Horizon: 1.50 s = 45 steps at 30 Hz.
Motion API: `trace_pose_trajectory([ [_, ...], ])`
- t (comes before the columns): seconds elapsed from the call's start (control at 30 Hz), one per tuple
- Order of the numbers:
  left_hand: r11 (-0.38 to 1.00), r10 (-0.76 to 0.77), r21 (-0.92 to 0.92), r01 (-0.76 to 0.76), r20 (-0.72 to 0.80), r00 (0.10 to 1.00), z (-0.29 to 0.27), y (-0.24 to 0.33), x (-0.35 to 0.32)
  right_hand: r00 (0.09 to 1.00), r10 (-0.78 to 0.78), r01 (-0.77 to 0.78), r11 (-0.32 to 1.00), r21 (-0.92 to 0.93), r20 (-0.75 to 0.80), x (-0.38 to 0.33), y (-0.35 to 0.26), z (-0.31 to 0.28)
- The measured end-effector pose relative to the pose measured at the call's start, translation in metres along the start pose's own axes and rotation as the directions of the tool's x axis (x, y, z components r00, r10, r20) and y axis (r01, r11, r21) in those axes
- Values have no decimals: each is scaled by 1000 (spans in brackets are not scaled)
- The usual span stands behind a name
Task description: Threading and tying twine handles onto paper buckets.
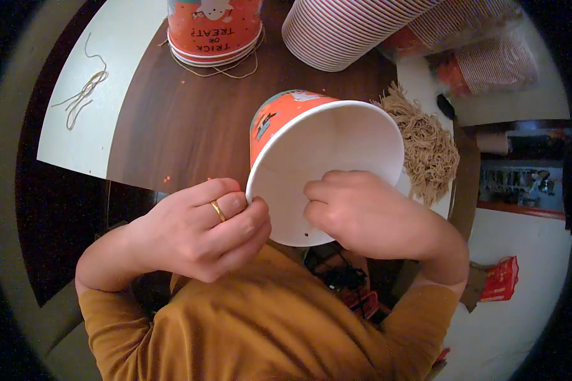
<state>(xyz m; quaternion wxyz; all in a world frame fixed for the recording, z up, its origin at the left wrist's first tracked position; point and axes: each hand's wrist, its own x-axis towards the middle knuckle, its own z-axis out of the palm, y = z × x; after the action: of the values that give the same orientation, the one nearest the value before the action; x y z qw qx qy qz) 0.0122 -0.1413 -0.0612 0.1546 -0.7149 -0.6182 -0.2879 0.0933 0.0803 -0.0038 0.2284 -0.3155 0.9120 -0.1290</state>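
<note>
Loose string (86, 89) lies at the left of the desk (178, 120). Beside it, upturned orange buckets (215, 44) stand nested, strands at their rims, so these seem done. The left hand (213, 228) pinches the rim of a tilted bucket (292, 124) at the near edge; its visible hole (306, 235) shows nothing threaded, so it looks unfinished. A nested stack (337, 35) behind looks untouched. The right hand (362, 206) curls inside the mouth, its grip unclear. Tangled cord (429, 146) lies rightmost.
</note>
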Motion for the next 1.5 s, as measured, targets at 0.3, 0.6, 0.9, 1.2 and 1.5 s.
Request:
trace_pose_trajectory([
  [0.3,1000,2,-1,-2,4,1000,1,0,0,1000,-10,10,1000,-14,15,0,-7,1],
  [0.6,1000,20,-7,-19,64,998,0,0,-4,1000,-28,28,999,-46,-7,-2,-6,3],
  [0.9,1000,2,-11,-2,-10,1000,3,1,1,998,-57,57,998,-14,28,-2,-9,1],
  [1.2,1000,8,9,-8,-9,1000,3,1,2,999,-13,10,997,75,43,-3,0,2],
  [1.5,1000,9,3,-9,-5,1000,3,2,4,998,29,-41,980,194,64,-2,9,8],
])
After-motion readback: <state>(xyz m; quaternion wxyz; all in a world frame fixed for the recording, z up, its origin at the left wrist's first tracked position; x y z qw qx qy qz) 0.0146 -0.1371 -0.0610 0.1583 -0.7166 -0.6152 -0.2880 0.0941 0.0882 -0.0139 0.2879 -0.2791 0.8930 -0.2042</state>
